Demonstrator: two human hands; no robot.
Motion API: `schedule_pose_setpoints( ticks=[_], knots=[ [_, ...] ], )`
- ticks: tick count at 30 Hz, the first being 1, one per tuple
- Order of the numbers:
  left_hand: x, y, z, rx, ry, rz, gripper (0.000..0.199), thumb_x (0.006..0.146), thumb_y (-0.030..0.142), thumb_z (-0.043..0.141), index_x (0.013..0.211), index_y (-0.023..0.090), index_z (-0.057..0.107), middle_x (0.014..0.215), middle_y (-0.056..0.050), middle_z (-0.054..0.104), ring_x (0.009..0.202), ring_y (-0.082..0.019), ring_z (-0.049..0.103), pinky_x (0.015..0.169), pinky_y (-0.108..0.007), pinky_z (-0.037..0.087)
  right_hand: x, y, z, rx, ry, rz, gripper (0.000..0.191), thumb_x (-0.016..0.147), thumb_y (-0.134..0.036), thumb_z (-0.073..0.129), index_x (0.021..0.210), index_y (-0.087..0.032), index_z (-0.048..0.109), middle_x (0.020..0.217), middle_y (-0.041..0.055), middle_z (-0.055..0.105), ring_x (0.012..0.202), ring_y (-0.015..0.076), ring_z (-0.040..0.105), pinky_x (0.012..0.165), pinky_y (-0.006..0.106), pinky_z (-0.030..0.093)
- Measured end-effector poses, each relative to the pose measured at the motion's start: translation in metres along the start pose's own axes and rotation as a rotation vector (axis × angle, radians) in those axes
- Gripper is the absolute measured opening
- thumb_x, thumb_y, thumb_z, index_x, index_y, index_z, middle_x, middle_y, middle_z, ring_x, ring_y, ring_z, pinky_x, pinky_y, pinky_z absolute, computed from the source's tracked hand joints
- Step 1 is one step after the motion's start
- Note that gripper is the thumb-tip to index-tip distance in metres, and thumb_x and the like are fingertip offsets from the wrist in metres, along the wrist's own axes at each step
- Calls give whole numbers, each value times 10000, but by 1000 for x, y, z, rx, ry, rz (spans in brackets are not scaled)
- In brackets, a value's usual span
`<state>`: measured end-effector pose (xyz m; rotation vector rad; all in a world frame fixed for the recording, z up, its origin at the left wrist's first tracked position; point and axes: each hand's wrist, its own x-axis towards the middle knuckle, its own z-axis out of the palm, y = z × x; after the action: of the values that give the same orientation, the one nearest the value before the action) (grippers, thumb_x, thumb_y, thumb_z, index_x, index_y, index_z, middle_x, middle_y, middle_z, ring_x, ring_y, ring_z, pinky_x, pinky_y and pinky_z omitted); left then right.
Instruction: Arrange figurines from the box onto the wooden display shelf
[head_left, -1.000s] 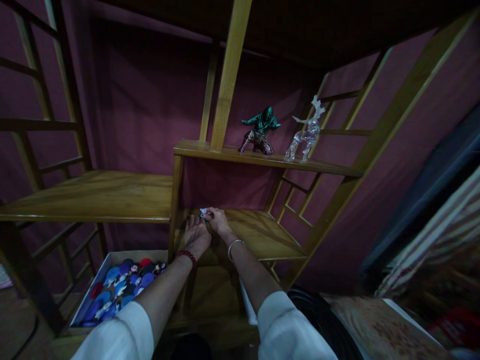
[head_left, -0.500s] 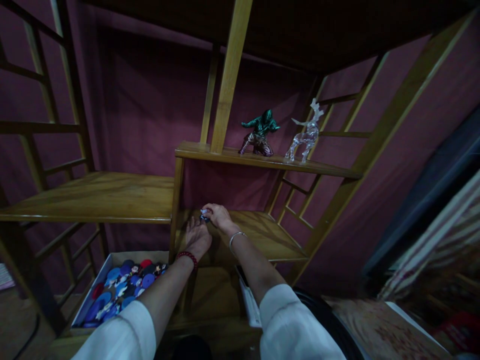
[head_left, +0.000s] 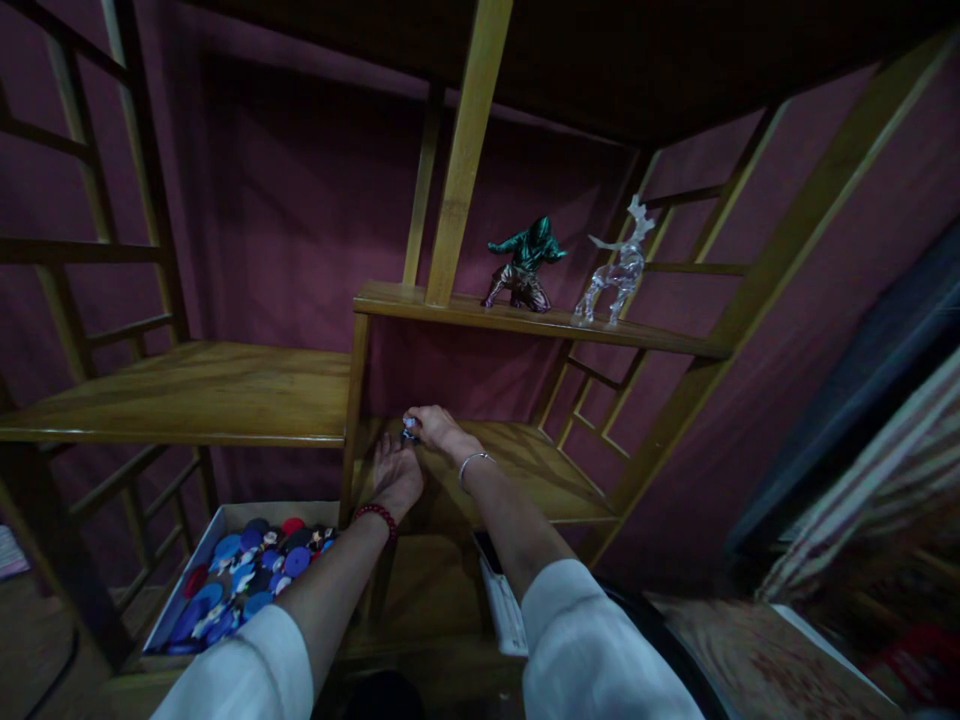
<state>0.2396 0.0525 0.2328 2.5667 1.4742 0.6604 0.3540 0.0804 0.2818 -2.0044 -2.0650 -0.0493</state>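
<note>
In the lower right compartment of the wooden shelf unit, my right hand [head_left: 437, 428] pinches a small figurine [head_left: 409, 427], pale on top and dark below. Its finer details are too small to make out. Close by on the left is my left hand [head_left: 397, 474], palm turned up and fingers stretched out, with nothing gripped in it. Its fingertips are near the figurine's lower end; whether they touch it I cannot tell. Beneath both hands lies the lower shelf board [head_left: 517, 465].
A green-and-bronze crouching figure [head_left: 527, 265] and a clear deer figurine [head_left: 616, 270] stand on the upper board [head_left: 450, 311]. An open box [head_left: 166, 610] of several small figurines on round bases sits low at left. A left shelf [head_left: 202, 390] and upright post [head_left: 469, 150] flank my reach.
My hands and the small figurine stay almost in place. The view has shifted very slightly, so the shelf and its figures appear a little farther right.
</note>
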Motion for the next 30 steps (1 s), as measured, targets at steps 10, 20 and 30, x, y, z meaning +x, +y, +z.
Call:
schedule_pose_setpoints(
  ticks=[10, 20, 30],
  knots=[
    [0, 0, -5, -7, -61, -13, 500, 737, 179, 406, 1228, 101, 454, 1289, -152, 455, 1251, -267, 308, 1030, -377, 179, 6, 0, -1, -16, -75, 5, 197, 709, -159, 563, 889, -212, 624, 815, 7, 649, 698, 102, 543, 585, 182, 327],
    [4, -1, 6, -23, -53, -31, 567, 680, 169, 444, 1240, 81, 426, 1278, -157, 465, 1269, -256, 274, 1033, -373, 152, -1, 1, 2, -57, -38, -37, 154, 781, -217, 512, 916, -216, 587, 842, 18, 646, 722, 119, 551, 595, 203, 315],
    [3, -1, -1, -27, -76, -20, 561, 698, 169, 451, 1249, 72, 415, 1289, -174, 449, 1271, -269, 274, 1032, -382, 159, 0, 2, 4, -74, -36, -51, 161, 778, -216, 518, 924, -225, 586, 875, 22, 645, 772, 137, 569, 633, 211, 335]
  ],
)
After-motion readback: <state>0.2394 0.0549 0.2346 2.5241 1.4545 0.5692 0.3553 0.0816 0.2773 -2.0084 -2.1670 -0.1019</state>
